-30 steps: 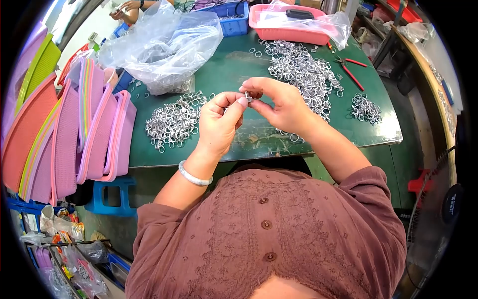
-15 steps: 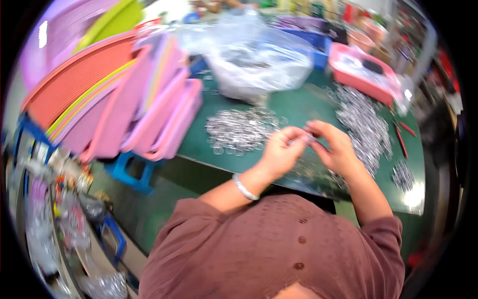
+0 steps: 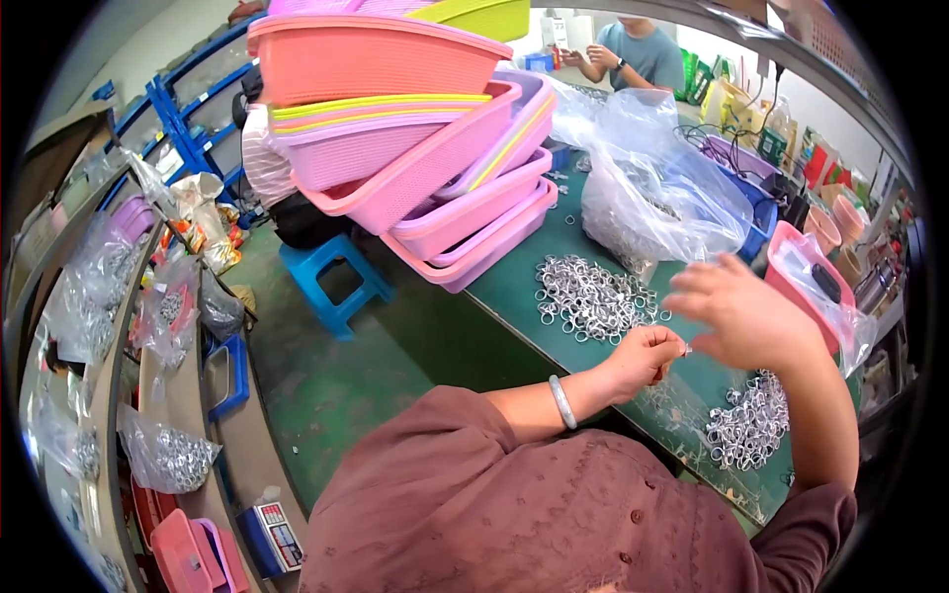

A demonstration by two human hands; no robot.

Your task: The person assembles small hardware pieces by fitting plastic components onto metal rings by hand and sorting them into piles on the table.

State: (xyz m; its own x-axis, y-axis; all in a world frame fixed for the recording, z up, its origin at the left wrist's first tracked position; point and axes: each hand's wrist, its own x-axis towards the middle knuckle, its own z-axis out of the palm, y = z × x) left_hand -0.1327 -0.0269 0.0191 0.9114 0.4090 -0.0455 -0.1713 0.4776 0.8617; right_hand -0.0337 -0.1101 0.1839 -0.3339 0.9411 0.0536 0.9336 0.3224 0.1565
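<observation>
My left hand [image 3: 645, 358], with a bracelet [image 3: 561, 400] at its wrist, is pinched shut on a small silver metal piece [image 3: 687, 350]. Only the tip of that piece shows past the fingertips. Just to its right, my right hand [image 3: 746, 314] is raised with fingers apart, a little smeared by motion; nothing shows in it. A pile of silver metal rings [image 3: 591, 298] lies on the green table [image 3: 534, 259] beyond my left hand. Below my right forearm is a second pile of metal rings [image 3: 743, 430], partly hidden by the arm.
Stacked pink and purple baskets [image 3: 435, 222] overhang the table's left edge, above a blue stool [image 3: 336, 282]. A big clear plastic bag [image 3: 672, 188] and a pink tray [image 3: 791, 259] stand farther back. Another person [image 3: 641, 57] works across the table. Shelves with bagged parts [image 3: 178, 455] line the left.
The view has swung left, bringing the other person and more shelving into sight. My right hand has come away from my left hand and opened; the left stays pinched.
</observation>
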